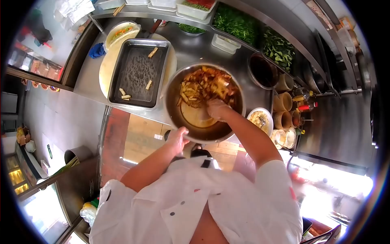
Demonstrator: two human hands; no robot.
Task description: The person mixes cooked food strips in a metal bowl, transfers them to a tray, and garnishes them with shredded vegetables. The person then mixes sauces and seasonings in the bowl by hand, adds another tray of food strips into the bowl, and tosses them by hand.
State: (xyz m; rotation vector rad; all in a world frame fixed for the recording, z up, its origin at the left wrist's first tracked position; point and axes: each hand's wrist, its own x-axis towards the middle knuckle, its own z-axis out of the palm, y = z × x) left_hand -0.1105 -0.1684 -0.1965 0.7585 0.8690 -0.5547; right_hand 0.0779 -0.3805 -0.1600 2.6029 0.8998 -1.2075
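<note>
A large steel mixing bowl (172,114) sits at the counter's front edge. Heaped in its far half are brownish-yellow strips of food (193,87), with redder, sauce-coated pieces (217,81) to the right. My left hand (177,139) grips the near-left rim, thumb on top. Inside the bowl, my right hand (219,110), which seems to wear a thin clear glove, reaches into the near side of the heap; the food and the hand itself hide its fingertips. Left of the bowl, a dark rectangular tray (138,75) holds several pale strips (148,84).
The tray rests on a round board (106,69). A bowl of chopped food (260,120) stands right of the mixing bowl, beside several brown pots (282,101). Behind are a pot of dark liquid (263,70) and containers of greens (235,24). A blue cloth (96,50) lies left.
</note>
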